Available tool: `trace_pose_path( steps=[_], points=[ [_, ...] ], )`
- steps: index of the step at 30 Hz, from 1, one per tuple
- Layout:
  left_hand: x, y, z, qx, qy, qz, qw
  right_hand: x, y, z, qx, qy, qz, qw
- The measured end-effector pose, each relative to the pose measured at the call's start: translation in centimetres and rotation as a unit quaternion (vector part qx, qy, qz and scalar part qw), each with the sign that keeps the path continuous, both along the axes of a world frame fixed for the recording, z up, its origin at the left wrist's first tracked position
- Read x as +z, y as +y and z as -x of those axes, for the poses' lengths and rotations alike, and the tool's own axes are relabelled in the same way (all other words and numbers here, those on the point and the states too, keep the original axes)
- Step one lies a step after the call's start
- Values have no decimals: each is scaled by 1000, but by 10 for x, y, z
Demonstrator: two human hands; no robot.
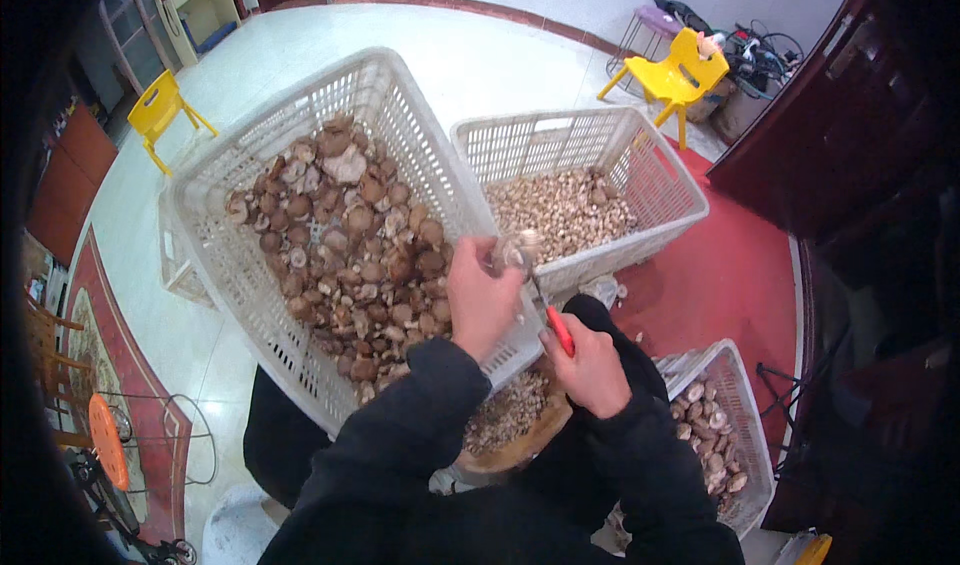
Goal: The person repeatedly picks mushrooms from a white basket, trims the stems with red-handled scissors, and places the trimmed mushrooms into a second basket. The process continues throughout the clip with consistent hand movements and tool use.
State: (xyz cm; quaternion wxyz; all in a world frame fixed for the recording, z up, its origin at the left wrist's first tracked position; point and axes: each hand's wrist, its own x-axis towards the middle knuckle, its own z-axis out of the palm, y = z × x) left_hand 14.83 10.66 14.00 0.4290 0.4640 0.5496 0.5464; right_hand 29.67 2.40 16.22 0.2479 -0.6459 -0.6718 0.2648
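My left hand [484, 295] grips a mushroom [517, 250], which looks blurred, above the near right rim of a large white plastic crate [442, 129]. Brown-capped mushrooms [360, 265] cover the bottom of that crate. In my right hand [592, 370] is a small knife with a red handle [560, 331]; its blade points up towards the held mushroom. Beyond both hands, a second white crate [540, 122] contains many small pale pieces, apparently cut stems [559, 212]. Below my wrists sits a round tan container [525, 445] with small dark trimmings in it.
At the right, a third crate [757, 452] holds more mushrooms [709, 437]. A red mat [720, 280] lies by the dark door [847, 114]. Yellow chairs [679, 77] stand farther off, and an orange-topped stool [109, 441] is at the left.
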Motion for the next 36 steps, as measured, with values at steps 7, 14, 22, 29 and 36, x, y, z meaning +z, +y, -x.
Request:
trace_pose_path(
  steps=[7,14,22,29,36],
  points=[
    [7,23,18,-118,-358,102,921,-4,-40,-25,-140,415,279,855],
    [55,-89,-94,-432,-75,-135,889,-60,-111,-2,-148,595,283,738],
    [-214,-1,203,-55,684,139,714,-80,-109,4,-119,551,363,742],
    [-188,-18,186,-24,317,198,927,-87,-100,30,-37,475,401,783],
    [-102,-102,111,-103,-189,162,963,-95,-106,45,45,209,211,954]
  ],
)
